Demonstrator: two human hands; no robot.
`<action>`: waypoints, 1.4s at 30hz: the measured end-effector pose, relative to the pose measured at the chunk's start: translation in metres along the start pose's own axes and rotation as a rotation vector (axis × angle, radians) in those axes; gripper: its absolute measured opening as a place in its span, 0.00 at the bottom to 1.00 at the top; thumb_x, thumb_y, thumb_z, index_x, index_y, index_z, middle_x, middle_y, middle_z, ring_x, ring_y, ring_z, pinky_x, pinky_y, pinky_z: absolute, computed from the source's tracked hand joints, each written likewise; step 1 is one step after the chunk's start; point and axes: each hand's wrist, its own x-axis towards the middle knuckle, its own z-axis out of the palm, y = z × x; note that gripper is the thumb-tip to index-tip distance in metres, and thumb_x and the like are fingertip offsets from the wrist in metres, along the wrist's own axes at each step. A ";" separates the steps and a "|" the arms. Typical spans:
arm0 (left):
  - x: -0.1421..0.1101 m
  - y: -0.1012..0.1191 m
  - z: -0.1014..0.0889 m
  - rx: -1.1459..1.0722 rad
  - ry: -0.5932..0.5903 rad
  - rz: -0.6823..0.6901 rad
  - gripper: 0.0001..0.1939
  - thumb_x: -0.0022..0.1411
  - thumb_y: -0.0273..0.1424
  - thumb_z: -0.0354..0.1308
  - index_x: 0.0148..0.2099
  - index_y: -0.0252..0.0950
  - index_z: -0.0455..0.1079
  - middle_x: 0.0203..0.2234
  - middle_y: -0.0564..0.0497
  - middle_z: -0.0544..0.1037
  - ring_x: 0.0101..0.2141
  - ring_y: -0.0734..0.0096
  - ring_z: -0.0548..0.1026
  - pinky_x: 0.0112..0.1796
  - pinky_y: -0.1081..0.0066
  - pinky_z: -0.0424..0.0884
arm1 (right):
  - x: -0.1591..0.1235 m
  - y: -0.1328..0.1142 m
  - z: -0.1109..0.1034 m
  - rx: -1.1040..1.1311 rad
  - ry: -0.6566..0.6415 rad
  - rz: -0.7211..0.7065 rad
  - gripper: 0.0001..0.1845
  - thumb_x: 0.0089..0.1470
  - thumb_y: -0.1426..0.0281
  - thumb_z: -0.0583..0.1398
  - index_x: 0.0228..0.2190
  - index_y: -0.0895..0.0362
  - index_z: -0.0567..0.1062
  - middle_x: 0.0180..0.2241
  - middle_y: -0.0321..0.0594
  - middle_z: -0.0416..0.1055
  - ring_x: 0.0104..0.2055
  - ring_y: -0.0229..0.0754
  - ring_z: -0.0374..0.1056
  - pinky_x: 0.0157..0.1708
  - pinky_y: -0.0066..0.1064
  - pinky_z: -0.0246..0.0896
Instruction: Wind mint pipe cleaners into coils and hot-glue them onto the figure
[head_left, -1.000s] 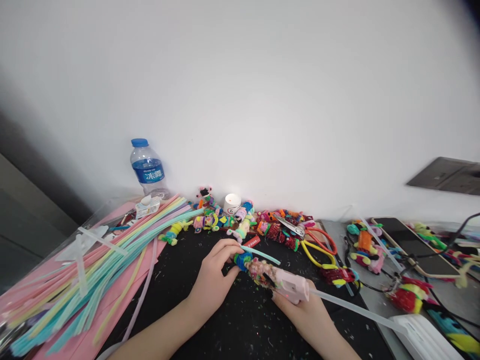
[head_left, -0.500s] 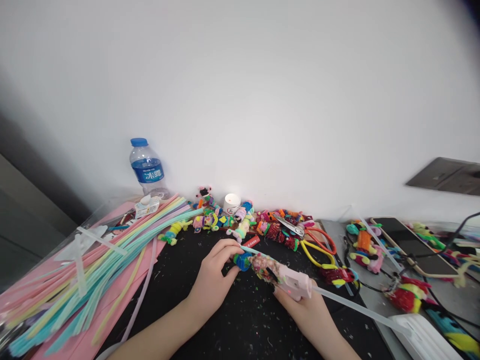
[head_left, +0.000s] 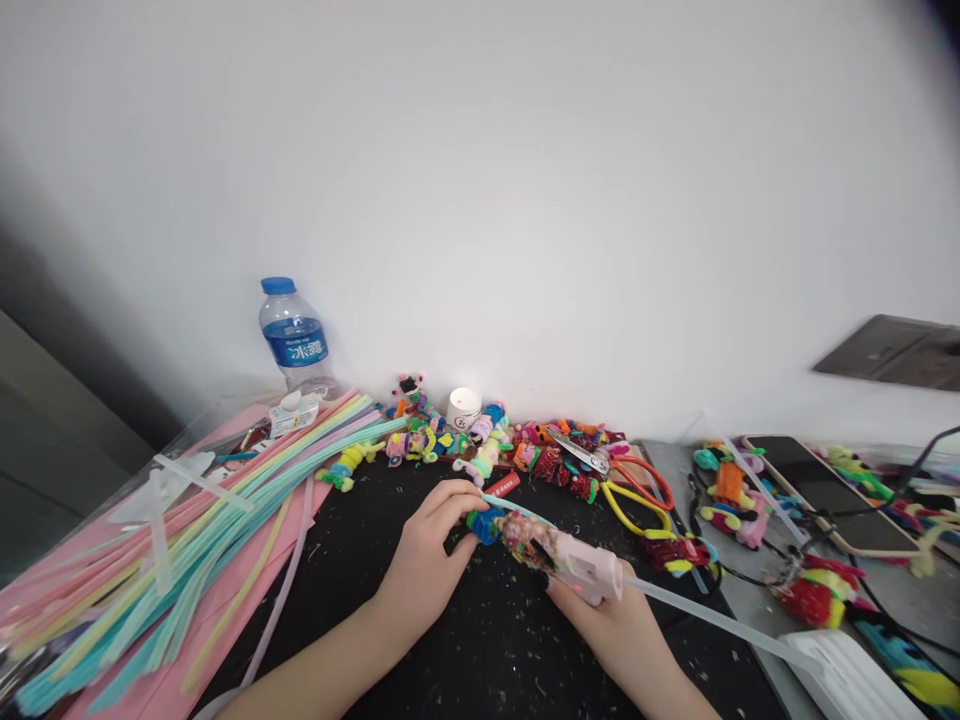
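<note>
My left hand [head_left: 424, 555] is closed in a pinch on a small blue coiled pipe-cleaner piece [head_left: 485, 522] with a light teal pipe cleaner [head_left: 499, 501] sticking out of it, held just above a black mat [head_left: 420, 660]. My right hand [head_left: 607, 612] grips a pink hot glue gun [head_left: 581, 565]. The gun's front end is crusted with coloured fuzz and touches the blue piece. A clear glue stick [head_left: 712, 620] pokes out of the gun's back toward the right.
A bundle of pastel pipe cleaners [head_left: 187, 530] lies on pink sheets at left. A water bottle [head_left: 294, 338] and a small white cup [head_left: 464, 405] stand by the wall. Several pipe-cleaner figures [head_left: 480, 440], scissors [head_left: 637, 490], cables and a dark tablet [head_left: 825, 490] lie beyond and right.
The glue gun's nose has moved a little up and left, close against the blue piece. My left hand has kept its pinch in nearly the same spot.
</note>
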 end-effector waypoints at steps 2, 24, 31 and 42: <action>0.000 0.000 0.000 0.002 0.000 -0.004 0.18 0.51 0.15 0.51 0.40 0.40 0.68 0.42 0.49 0.70 0.43 0.65 0.69 0.45 0.65 0.68 | 0.000 0.000 0.000 -0.010 -0.001 -0.012 0.09 0.45 0.70 0.55 0.19 0.57 0.72 0.18 0.36 0.70 0.19 0.40 0.65 0.20 0.26 0.62; 0.002 0.001 0.000 -0.008 0.041 -0.008 0.17 0.50 0.15 0.52 0.38 0.39 0.70 0.40 0.49 0.71 0.40 0.66 0.71 0.37 0.69 0.70 | 0.001 0.004 -0.001 0.048 0.049 0.038 0.09 0.45 0.69 0.57 0.22 0.58 0.76 0.21 0.39 0.75 0.24 0.45 0.70 0.21 0.29 0.66; 0.002 0.001 0.001 -0.022 0.030 -0.030 0.17 0.50 0.15 0.53 0.38 0.39 0.70 0.41 0.49 0.71 0.39 0.66 0.71 0.36 0.69 0.70 | 0.000 0.001 -0.002 0.006 0.044 0.049 0.10 0.45 0.68 0.56 0.21 0.57 0.76 0.20 0.39 0.74 0.22 0.44 0.69 0.21 0.29 0.65; 0.003 -0.002 0.001 -0.064 0.070 -0.058 0.14 0.50 0.17 0.55 0.38 0.39 0.69 0.41 0.49 0.70 0.37 0.67 0.72 0.35 0.69 0.71 | 0.001 0.006 -0.001 0.069 0.029 0.048 0.10 0.47 0.69 0.57 0.28 0.60 0.78 0.30 0.45 0.78 0.32 0.50 0.73 0.31 0.33 0.69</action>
